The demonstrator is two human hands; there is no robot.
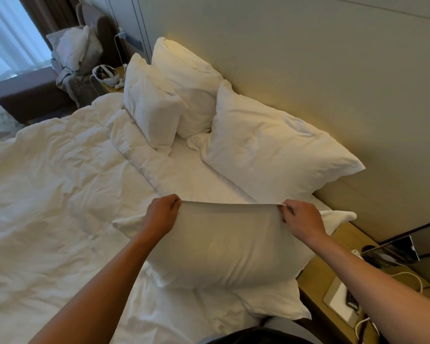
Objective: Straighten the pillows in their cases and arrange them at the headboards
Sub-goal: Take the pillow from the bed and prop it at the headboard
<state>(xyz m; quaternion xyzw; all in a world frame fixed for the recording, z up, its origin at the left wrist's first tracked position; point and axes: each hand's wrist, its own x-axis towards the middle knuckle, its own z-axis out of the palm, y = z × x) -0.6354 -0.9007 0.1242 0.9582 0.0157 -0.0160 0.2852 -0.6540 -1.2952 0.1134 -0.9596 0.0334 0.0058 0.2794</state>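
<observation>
You have a white pillow held up in front of you by the top edge of its case. Your left hand is pinched shut on the left end of that edge, and your right hand is pinched shut on the right end, with the fabric drawn taut in a nearly straight line between the two grips. Below the grips the pillow hangs full and rounded, and its lower part rests on the rumpled white duvet that spreads away to the left of your left hand. A loose flap of the case sticks out to the right, just past your right hand, over the edge of the wooden bedside table.

Beyond your grips, farther up the bed, a large pillow lies tilted against the padded headboard wall. Past that one, two more pillows stand upright: the rear pillow leans on the wall and the front pillow leans against it. A strip of bare sheet shows between your grips and those pillows.

To the right of your right forearm, the bedside table carries a white cable and a dark remote on a pale pad. Far beyond your left hand, an armchair piled with linen stands near the curtained window, and a headset sits on the far nightstand.
</observation>
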